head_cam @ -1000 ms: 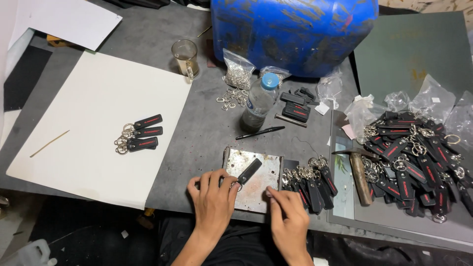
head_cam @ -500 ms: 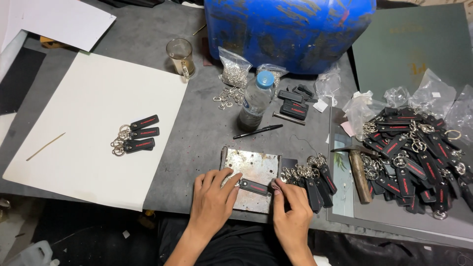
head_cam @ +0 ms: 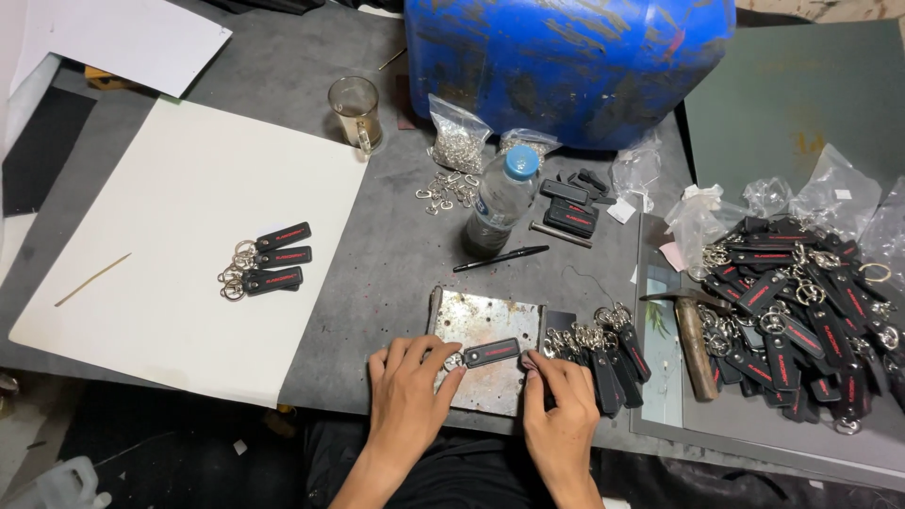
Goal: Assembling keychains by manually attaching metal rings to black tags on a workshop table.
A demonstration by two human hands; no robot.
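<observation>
Key fob (head_cam: pixel 491 353) now lies flat on the rusty metal plate (head_cam: pixel 485 325), no longer raised; left hand (head_cam: pixel 410 391) pinches its ring end, right hand (head_cam: pixel 556 410) steadies its tail.

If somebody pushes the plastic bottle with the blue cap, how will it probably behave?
The bottle stands upright, tall and narrow, so a push near its blue cap would probably tip it. Being round, it may then roll across the grey table. It looks light.

Bare left hand (head_cam: pixel 407 396) and right hand (head_cam: pixel 558 415), sleeveless forearms, apparently dark clothing below.
</observation>
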